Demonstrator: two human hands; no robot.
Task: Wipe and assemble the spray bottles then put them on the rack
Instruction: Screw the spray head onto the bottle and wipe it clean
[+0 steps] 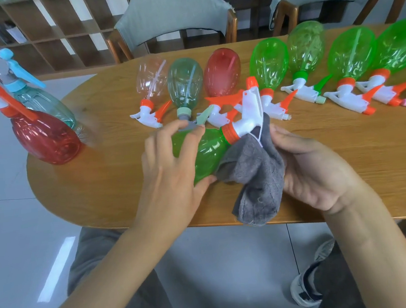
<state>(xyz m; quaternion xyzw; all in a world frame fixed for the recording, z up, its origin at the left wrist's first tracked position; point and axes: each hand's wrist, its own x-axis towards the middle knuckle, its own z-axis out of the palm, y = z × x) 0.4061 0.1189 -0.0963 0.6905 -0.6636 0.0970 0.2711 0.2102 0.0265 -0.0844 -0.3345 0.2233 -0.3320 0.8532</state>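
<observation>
- No text, label, brand, number or sign can be read anywhere in the head view.
</observation>
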